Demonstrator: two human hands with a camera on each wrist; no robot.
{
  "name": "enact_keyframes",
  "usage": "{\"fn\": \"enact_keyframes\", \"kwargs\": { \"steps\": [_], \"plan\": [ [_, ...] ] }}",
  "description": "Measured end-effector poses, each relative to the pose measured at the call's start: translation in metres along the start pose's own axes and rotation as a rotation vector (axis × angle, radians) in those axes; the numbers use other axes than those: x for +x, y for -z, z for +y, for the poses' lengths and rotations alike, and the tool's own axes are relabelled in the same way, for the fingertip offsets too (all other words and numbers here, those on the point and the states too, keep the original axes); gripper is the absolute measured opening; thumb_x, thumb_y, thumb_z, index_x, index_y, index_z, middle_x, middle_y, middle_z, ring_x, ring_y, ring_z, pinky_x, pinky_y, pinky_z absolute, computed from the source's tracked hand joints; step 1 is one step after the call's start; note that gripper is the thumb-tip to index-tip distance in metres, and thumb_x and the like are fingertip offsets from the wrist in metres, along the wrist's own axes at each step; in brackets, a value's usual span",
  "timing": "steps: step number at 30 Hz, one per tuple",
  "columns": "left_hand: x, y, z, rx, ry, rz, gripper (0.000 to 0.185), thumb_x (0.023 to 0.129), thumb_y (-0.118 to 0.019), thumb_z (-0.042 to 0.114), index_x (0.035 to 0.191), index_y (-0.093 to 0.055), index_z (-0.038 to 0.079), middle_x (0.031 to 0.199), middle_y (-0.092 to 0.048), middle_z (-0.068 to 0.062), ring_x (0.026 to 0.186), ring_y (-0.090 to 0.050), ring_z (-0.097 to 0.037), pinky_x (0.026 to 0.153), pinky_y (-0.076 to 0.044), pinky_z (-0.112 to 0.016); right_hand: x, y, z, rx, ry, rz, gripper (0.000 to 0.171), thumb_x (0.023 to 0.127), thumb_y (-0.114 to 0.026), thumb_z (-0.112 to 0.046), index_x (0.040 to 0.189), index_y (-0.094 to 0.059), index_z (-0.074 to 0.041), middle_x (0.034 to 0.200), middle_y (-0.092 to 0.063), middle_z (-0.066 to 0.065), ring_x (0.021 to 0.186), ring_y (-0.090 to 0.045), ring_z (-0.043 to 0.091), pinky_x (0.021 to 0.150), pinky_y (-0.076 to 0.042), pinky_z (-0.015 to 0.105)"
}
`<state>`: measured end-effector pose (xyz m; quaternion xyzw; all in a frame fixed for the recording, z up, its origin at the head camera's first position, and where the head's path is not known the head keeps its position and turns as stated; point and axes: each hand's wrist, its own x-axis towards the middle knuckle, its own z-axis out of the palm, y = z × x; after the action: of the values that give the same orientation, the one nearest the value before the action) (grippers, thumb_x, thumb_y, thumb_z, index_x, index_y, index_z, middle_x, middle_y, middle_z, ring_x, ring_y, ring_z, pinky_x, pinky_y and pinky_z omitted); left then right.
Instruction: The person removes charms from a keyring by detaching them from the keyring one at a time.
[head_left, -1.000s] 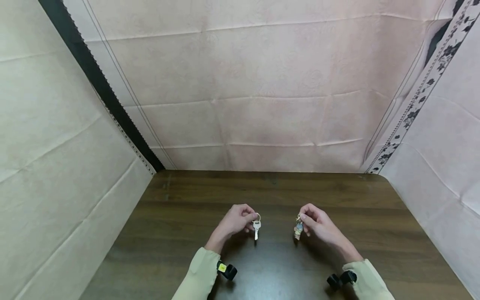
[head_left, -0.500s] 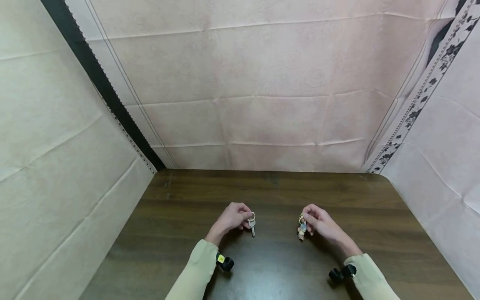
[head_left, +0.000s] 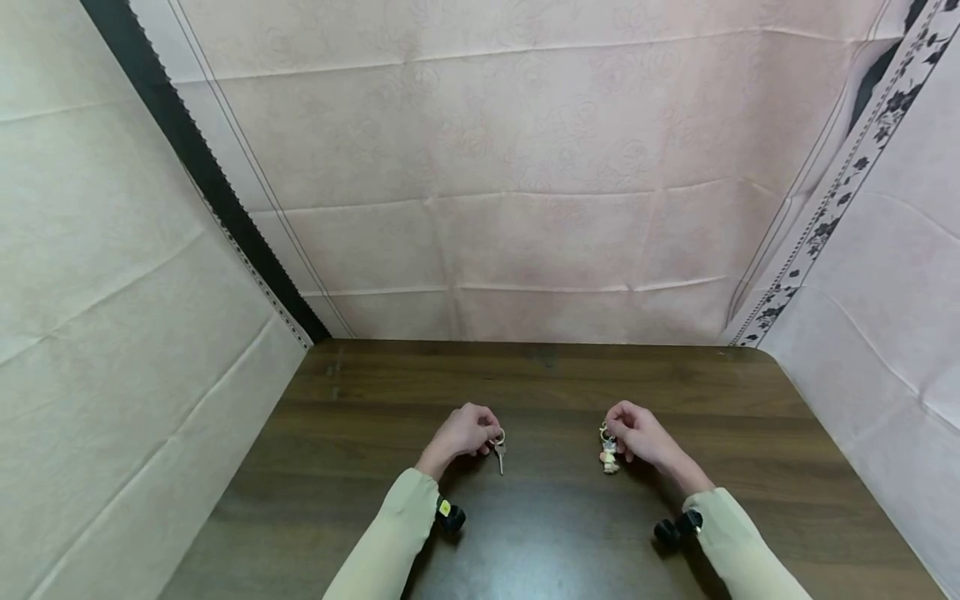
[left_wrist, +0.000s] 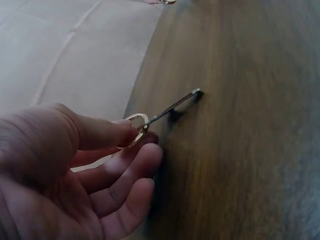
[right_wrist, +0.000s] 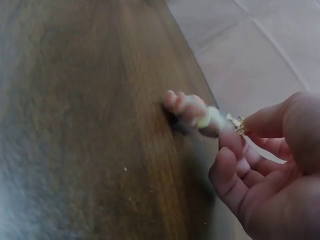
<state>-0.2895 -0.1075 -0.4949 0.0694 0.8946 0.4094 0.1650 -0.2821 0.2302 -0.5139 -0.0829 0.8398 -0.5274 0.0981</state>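
My left hand (head_left: 465, 431) pinches a gold-coloured key ring (left_wrist: 139, 131) between thumb and index finger. From that ring a silver key (left_wrist: 172, 107) points away from the fingers, seen almost edge-on. Its tip lies close to the tabletop and its shadow; whether it touches, I cannot tell. To the right, my right hand (head_left: 641, 433) pinches the gold clasp (right_wrist: 240, 126) of a keychain between thumb and fingertips. A small figurine charm (head_left: 609, 457) in pale, pink and yellow tones hangs from it just over the wood, blurred in the right wrist view.
Both hands work over a brown wooden table (head_left: 547, 533). Pale cloth walls (head_left: 525, 192) stand behind and at both sides. Black wrist cameras (head_left: 452, 517) are strapped over the light green sleeves (head_left: 397, 521).
My left hand has moved left with the key, which has turned more edge-on. My right hand has shifted slightly right, and the figurine charm has swung and turned. The hands are farther apart.
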Motion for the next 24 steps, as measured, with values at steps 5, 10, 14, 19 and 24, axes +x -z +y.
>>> {"fn": "enact_keyframes", "kwargs": {
  "steps": [5,10,14,19,24],
  "plan": [
    [0.005,0.000,0.000,0.141,-0.008,0.086,0.009,0.092,-0.066,0.019,0.085,-0.069,0.014,0.073,-0.065,0.001,0.061,-0.059,-0.013,0.053,-0.046,-0.026,0.006,-0.001,-0.001,-0.051,-0.035,-0.003,0.009,0.100,-0.053,-0.008,0.103,-0.054,0.000,0.079,-0.057,0.011,0.061,-0.055,0.019,0.048,-0.049,0.032],
    [0.009,0.000,-0.001,0.226,-0.009,0.136,0.009,0.090,-0.068,0.020,0.082,-0.068,0.017,0.072,-0.062,0.002,0.064,-0.055,-0.014,0.057,-0.044,-0.027,0.010,-0.001,-0.002,-0.099,-0.058,0.016,0.007,0.099,-0.052,-0.008,0.102,-0.054,-0.002,0.078,-0.056,0.010,0.061,-0.054,0.020,0.046,-0.048,0.032],
    [0.012,0.000,0.000,0.260,-0.016,0.162,0.008,0.090,-0.069,0.022,0.083,-0.067,0.018,0.077,-0.063,0.002,0.071,-0.056,-0.014,0.065,-0.046,-0.030,0.013,0.000,-0.001,-0.131,-0.067,0.031,0.008,0.100,-0.051,-0.008,0.103,-0.054,-0.002,0.076,-0.056,0.010,0.060,-0.054,0.020,0.046,-0.048,0.033],
    [0.015,-0.001,0.000,0.264,-0.028,0.193,0.008,0.091,-0.067,0.023,0.086,-0.067,0.017,0.080,-0.064,0.002,0.074,-0.056,-0.015,0.069,-0.047,-0.032,0.016,-0.001,0.000,-0.125,-0.062,0.049,0.008,0.099,-0.052,-0.007,0.103,-0.054,0.000,0.072,-0.056,0.011,0.057,-0.054,0.020,0.046,-0.048,0.034],
    [0.017,0.002,0.003,0.231,-0.007,0.163,0.014,0.096,-0.061,0.026,0.092,-0.068,0.015,0.080,-0.062,0.001,0.071,-0.055,-0.016,0.064,-0.044,-0.030,0.018,0.003,-0.002,-0.122,-0.059,0.038,0.010,0.100,-0.051,-0.008,0.105,-0.054,0.000,0.080,-0.059,0.015,0.061,-0.057,0.021,0.049,-0.050,0.035]
  ]
}}
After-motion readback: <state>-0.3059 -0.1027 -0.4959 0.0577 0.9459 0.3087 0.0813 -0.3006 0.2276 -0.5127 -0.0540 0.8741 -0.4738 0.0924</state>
